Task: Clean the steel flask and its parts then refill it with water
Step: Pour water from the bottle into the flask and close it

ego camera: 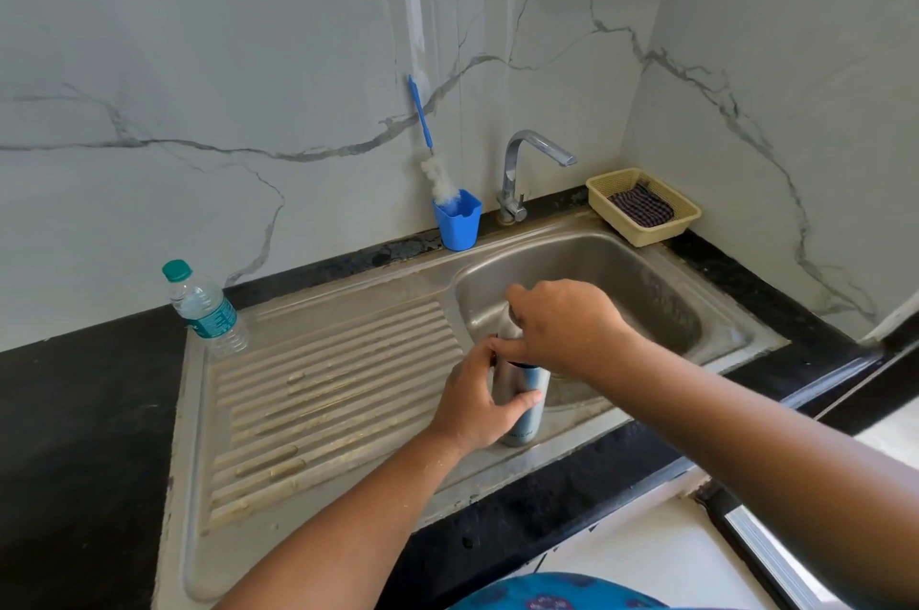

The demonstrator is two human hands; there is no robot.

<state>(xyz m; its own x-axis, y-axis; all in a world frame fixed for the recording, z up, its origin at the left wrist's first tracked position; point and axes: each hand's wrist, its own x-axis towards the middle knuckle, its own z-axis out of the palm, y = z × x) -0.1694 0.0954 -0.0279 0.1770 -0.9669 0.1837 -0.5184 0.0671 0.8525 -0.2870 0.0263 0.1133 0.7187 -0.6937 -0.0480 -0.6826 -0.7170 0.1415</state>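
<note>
My left hand (472, 403) wraps the body of the steel flask (522, 403), standing upright on the sink's near rim (587, 415), while my right hand (562, 326) grips its cap (508, 323) from above. A plastic water bottle (205, 308) stands far left on the drainboard (328, 390); a bottle brush (435, 162) sits in a blue cup (457, 224) beside the tap (522, 172), a basket (641, 204) far right.
</note>
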